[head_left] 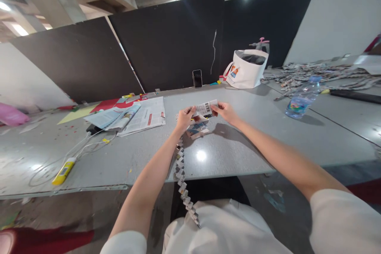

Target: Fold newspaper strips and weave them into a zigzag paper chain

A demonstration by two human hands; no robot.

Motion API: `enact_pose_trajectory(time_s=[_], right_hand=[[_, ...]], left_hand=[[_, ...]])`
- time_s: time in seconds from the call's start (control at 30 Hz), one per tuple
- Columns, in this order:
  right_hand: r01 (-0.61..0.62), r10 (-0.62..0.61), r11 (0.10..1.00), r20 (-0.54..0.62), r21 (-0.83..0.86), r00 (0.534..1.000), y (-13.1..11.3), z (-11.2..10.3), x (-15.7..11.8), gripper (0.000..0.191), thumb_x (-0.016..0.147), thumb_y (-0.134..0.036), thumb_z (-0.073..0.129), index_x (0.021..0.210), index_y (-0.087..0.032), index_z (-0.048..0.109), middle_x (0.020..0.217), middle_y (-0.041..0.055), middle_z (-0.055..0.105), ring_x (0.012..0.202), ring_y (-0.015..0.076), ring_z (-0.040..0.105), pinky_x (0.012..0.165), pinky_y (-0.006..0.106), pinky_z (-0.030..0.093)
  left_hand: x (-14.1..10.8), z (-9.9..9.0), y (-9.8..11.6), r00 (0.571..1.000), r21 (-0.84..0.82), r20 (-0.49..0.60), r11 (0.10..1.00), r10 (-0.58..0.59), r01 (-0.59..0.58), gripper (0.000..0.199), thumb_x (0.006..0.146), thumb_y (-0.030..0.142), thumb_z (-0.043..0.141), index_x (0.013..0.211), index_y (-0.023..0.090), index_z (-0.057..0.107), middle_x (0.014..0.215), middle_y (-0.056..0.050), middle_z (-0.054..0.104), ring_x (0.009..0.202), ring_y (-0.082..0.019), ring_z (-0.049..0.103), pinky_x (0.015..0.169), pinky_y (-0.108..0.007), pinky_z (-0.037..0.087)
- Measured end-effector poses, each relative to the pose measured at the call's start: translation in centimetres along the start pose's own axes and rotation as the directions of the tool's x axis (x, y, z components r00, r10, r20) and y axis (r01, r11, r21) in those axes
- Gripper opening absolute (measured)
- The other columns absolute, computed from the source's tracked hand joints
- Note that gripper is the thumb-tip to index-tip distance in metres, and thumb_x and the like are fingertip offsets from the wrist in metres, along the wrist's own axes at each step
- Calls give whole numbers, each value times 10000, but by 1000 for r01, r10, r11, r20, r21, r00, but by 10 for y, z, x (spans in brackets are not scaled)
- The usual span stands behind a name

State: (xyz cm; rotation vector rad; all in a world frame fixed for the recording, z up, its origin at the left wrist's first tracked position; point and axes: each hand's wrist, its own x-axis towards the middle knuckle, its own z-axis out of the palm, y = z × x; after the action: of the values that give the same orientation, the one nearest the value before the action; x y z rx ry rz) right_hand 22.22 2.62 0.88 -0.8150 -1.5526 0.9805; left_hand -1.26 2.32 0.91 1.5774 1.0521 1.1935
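Note:
A small printed piece of newspaper point(205, 108) is stretched between my two hands above the table. My left hand point(185, 119) pinches its left end, and my right hand point(225, 112) pinches the right end between thumb and fingers. Below them another piece of printed paper point(198, 130) lies on the table. From beside my left hand a woven zigzag chain of folded paper point(181, 170) hangs over the table edge and down onto my lap. Whether the left fingers also grip the chain's upper end is hidden.
Newspapers point(145, 115) lie to the left, near a yellow glue stick point(64, 171) and white cables. A phone point(197, 78) stands at the back. A white bag point(246, 72), plastic bottle point(303, 98) and heap of paper strips point(321, 74) stand or lie right. A dark panel point(172, 43) rises behind.

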Motion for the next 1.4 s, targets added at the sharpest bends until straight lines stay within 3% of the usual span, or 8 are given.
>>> enact_pose_trajectory(time_s=[0.23,0.37,0.67,0.83,1.0,1.07,1.2,1.4], right_hand=[[-9,10,999,-30,36,1000,-3,-2,-1,486,828,-652,782,756,-177,710,672,46,686,619,157,566,640,305,478],[-25,31,988,-35,153,999,4,-2,1,316,840,-494,797,912,-189,752,690,29,711,632,153,593,626,284,461],[-64,100,930,-80,363,992,10,-2,3,132,762,-331,714,777,-203,684,656,9,649,621,149,612,587,277,423],[-22,24,967,-6,254,1000,2,-1,-4,123,810,-324,670,783,-205,674,635,13,632,589,154,569,587,297,419],[70,-78,996,171,53,982,-9,7,-15,139,867,-287,648,778,-188,686,663,32,662,625,158,557,641,315,446],[84,-92,995,174,56,980,-12,11,-17,145,897,-327,664,868,-191,706,709,28,669,657,162,573,665,318,464],[56,-70,983,75,174,995,-9,17,-17,389,926,-505,707,1198,-232,658,833,21,690,733,175,612,704,314,489],[49,-49,999,34,5,998,-6,32,-19,500,910,-677,682,769,-198,661,720,32,625,690,168,545,669,308,452]], left_hand=[[3,-1,-5,994,-176,75,982,85,-71,502,834,590,802,1061,157,688,681,-27,734,572,-171,677,614,-288,556],[4,-1,-3,996,-272,75,962,43,-21,579,793,511,853,1207,141,687,685,-27,739,577,-161,681,604,-272,539],[-6,-8,15,976,-355,216,929,-30,107,398,811,369,697,1066,67,749,730,-125,765,591,-188,700,621,-291,539],[-5,-12,23,912,-241,357,924,-201,298,633,993,581,461,1354,91,636,824,-150,782,576,-218,699,549,-293,493],[-9,-7,19,746,28,567,913,-350,406,582,998,641,548,1099,97,729,662,-70,674,529,-176,623,494,-264,417],[-10,-4,16,765,26,564,933,-311,360,539,963,643,618,1026,121,740,604,-20,602,513,-152,589,483,-252,408],[-10,2,15,871,-44,440,964,-217,263,497,922,634,689,902,137,703,615,2,583,515,-114,569,523,-240,457],[-13,11,22,917,-61,368,980,-154,189,497,921,629,686,915,133,701,680,-37,682,559,-137,643,587,-260,518]])
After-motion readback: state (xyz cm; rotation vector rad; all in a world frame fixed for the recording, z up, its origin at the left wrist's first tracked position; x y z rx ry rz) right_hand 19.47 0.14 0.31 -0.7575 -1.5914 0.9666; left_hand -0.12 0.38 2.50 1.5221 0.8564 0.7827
